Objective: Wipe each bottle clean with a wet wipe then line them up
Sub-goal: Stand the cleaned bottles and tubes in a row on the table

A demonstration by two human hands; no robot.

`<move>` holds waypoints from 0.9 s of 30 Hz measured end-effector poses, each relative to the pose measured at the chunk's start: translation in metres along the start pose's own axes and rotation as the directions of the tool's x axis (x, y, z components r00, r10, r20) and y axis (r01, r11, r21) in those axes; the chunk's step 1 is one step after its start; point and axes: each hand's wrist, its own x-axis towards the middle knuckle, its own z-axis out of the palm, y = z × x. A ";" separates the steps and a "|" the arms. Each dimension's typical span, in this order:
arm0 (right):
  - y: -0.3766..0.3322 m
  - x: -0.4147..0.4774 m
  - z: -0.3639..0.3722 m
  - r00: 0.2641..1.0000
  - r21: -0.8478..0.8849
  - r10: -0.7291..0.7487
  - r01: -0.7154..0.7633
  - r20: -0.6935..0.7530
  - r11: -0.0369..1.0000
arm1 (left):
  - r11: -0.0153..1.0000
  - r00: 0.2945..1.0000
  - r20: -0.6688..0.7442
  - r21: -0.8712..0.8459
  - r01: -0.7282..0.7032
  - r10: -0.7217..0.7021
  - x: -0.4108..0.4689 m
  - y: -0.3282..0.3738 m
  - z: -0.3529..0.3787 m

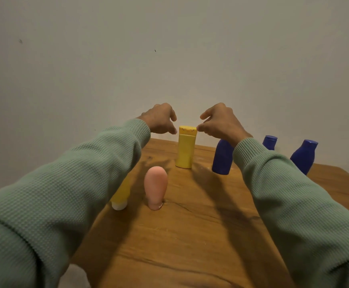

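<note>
My left hand (161, 120) and right hand (221, 122), fingers loosely curled and gripping nothing, flank the cap of the upright yellow bottle (185, 151) at the table's (190, 242) far edge, and with no wipe in sight and the pink bottle (156, 189) and nearest blue bottle (222, 157) out of line, I judge most work remains.

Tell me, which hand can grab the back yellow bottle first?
Right, probably. The right hand seems to touch the cap of the far yellow bottle with its fingers; the left hand hovers beside it with a small gap.

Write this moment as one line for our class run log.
left hand: beside yellow flip-top bottle cap | right hand: fingertips at cap | wet wipe: not seen
</note>
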 end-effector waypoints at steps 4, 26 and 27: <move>-0.010 -0.017 -0.005 0.999 0.012 -0.035 0.035 0.036 0.999 | 1.000 1.000 0.003 -0.008 -0.015 0.015 -0.024 0.006 -0.012; -0.076 -0.103 0.013 0.865 0.042 -0.117 0.111 0.488 0.993 | 0.967 0.944 0.314 0.256 0.017 -0.099 -0.116 -0.002 -0.028; -0.077 -0.104 0.016 0.864 0.038 -0.117 0.114 0.489 0.993 | 0.965 0.946 0.310 0.261 0.012 -0.096 -0.116 -0.004 -0.025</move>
